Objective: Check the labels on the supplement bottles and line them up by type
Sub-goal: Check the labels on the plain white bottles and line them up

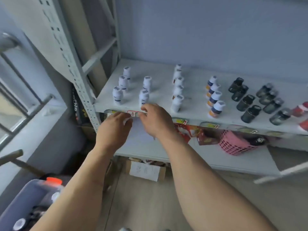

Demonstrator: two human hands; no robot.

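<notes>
Supplement bottles stand in rows on the grey shelf [166,105]. At the left are white bottles with blue bands [117,95], then a row of white bottles [177,100], white bottles with blue and orange labels [216,108], and dark bottles [250,113] on the right. Red bottles [300,110] sit at the far right edge. My left hand [115,125] is at the shelf's front edge and grips a small white bottle [127,121], which is mostly hidden. My right hand [155,119] is beside it with curled fingers at a red-and-white shelf tag [133,113]. Motion blur hides its grip.
A perforated metal upright [78,77] frames the shelf on the left. Below hang red packets [185,130] and a pink basket [235,144] on a lower shelf. A cardboard box [145,170] sits on the floor. A grey bin [28,202] with a jug stands at lower left.
</notes>
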